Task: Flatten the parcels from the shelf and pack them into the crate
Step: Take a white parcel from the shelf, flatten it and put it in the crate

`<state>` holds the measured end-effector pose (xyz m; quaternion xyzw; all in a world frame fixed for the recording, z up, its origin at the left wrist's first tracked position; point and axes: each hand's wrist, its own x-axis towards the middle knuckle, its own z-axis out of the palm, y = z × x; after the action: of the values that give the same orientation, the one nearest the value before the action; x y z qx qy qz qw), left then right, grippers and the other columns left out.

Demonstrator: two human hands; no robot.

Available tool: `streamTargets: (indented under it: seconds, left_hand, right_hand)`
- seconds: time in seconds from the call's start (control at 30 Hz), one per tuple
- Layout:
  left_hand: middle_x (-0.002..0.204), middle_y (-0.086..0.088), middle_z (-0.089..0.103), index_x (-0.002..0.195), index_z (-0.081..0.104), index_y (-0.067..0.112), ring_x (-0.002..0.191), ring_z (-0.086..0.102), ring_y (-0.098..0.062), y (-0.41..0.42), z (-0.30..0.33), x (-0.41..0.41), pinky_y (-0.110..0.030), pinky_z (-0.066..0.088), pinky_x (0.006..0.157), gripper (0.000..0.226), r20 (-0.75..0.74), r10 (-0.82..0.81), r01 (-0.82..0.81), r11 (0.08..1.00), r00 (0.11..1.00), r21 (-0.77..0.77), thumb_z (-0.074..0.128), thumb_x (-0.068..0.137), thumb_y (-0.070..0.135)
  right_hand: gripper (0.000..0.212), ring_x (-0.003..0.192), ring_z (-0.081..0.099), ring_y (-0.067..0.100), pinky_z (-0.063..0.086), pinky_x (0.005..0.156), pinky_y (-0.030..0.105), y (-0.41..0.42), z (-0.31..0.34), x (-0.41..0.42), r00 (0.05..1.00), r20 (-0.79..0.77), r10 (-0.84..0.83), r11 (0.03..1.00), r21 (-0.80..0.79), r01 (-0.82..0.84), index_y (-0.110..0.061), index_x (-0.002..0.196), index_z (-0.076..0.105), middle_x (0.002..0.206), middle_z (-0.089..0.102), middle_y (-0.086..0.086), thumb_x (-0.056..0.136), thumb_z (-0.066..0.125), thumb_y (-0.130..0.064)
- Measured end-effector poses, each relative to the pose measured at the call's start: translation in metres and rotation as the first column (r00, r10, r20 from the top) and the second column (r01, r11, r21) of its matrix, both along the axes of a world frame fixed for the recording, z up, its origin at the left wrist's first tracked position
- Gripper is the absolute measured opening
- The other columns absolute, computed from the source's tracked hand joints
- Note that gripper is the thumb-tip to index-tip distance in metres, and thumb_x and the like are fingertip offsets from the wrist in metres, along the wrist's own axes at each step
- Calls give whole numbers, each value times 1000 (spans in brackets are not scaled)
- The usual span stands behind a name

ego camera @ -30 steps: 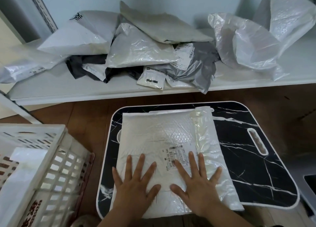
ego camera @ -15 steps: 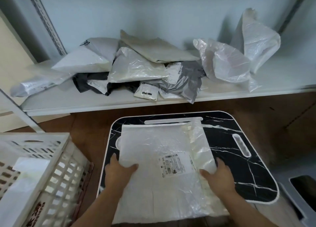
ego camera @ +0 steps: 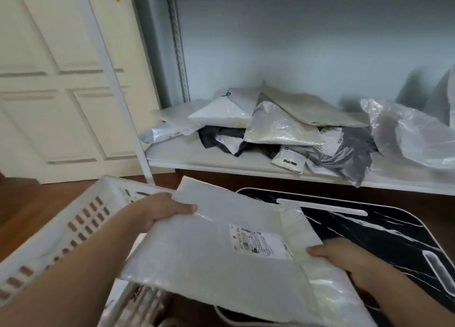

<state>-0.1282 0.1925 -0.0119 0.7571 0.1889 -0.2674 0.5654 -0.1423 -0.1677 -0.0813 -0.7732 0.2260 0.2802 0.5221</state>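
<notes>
Since half a second ago the flat white bubble-padded parcel [ego camera: 216,250] is being lifted off the black marble-patterned board [ego camera: 384,230] and swung leftward; it is being pinched at its far-left edge by the left hand [ego camera: 162,211] and at its right edge by the right hand [ego camera: 344,260]; its long axis is running from near-right to far-left, the far corner pointing over the white slotted plastic crate [ego camera: 73,228], which is lying just left, nearer the left hand

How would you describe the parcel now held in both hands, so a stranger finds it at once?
Below the white shelf, over the black marble-patterned board, a flat white padded parcel is held between the left hand and right hand. Unlike the heaped shelf parcels, it is lifted and smoothed.
</notes>
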Motion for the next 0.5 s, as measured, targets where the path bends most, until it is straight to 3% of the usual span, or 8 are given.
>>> streamTargets:
  seconds: [0.07, 0.13, 0.17, 0.23, 0.3, 0.4, 0.47, 0.5]
  left_hand:
    - [102, -18, 72, 115, 64, -1, 89, 71, -31, 55, 13, -11, -39, 58, 76, 79, 26, 116, -108, 974, 993, -199, 91, 53, 40]
    - [124, -25, 61, 134, 46, -7, 111, 62, -35, 112, 17, -31, -48, 45, 98, 85, 200, 173, -64, 887, 964, -457, 71, 77, 51]
    - [141, -27, 44, 145, 29, -5, 130, 45, -38, 145, 9, -37, -54, 25, 113, 82, 293, 218, 25, 763, 931, -646, 48, 93, 55]
    - [157, -23, 14, 153, 1, 10, 146, 11, -39, 205, -9, -60, -55, -4, 118, 88, 233, 397, 12, 485, 888, -874, 27, 93, 69]
    - [156, -23, 19, 151, -1, 21, 143, 17, -44, 225, -32, -78, -64, 8, 113, 106, 115, 568, -89, 318, 815, -944, 45, 78, 81]
    - [137, -20, 51, 143, 34, 25, 123, 50, -45, 227, -71, -96, -67, 31, 102, 124, 36, 776, -469, 417, 630, -778, 80, 40, 76]
    - [118, -17, 64, 129, 49, 18, 107, 62, -38, 223, -93, -92, -60, 43, 95, 112, -13, 779, -601, 473, 627, -645, 93, 32, 55]
    - [111, -17, 67, 124, 54, 10, 99, 65, -35, 223, -107, -91, -55, 50, 87, 94, -57, 763, -649, 506, 644, -568, 94, 44, 39]
  right_hand:
    - [16, 80, 69, 36, 57, 66, 37, 47, 9, 10, 998, 64, 22, 997, 68, -26, 6, 99, 63, 89, 71, 24, 85, 68, 0]
    - [8, 77, 67, 33, 56, 65, 36, 99, 12, 17, 993, 117, -10, 988, 155, -8, 1, 93, 61, 89, 69, 21, 87, 63, 5]
    - [8, 74, 66, 31, 56, 61, 33, 125, 11, 21, 990, 138, -32, 983, 184, 6, -1, 90, 61, 86, 69, 18, 88, 61, 7]
    - [11, 78, 67, 29, 57, 63, 34, 182, 7, 25, 984, 165, -67, 969, 245, 25, -3, 96, 60, 90, 68, 15, 89, 59, 5]
    - [17, 88, 65, 29, 56, 79, 38, 235, -3, 26, 972, 229, -53, 975, 221, 2, -4, 104, 55, 100, 66, 13, 88, 60, 1]
    - [29, 102, 61, 25, 48, 86, 29, 306, -20, 20, 918, 376, 128, 988, 28, -149, -12, 109, 49, 110, 63, 6, 84, 63, -5]
    - [38, 109, 59, 22, 44, 86, 23, 333, -32, 12, 864, 386, 323, 943, -49, -330, -13, 118, 47, 113, 61, 0, 85, 65, -10]
    - [42, 111, 58, 21, 44, 89, 23, 346, -42, 10, 827, 358, 433, 898, -90, -431, -14, 123, 45, 116, 61, 0, 86, 66, -14]
